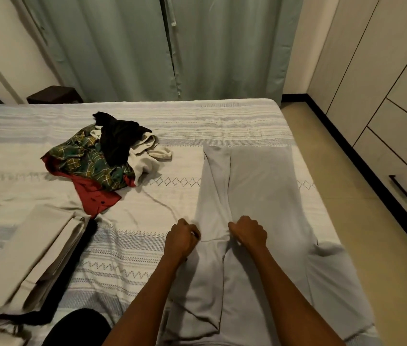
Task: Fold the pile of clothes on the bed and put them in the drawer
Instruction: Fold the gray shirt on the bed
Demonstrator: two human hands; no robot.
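grey garment [260, 186] flat on bed [197, 121], right side | left hand [181, 239] and right hand [248, 233] both pinch its folded strip | risk: uneven pull skews fold | pile [102, 156] unfolded

No text, label, brand or number can be read anywhere.
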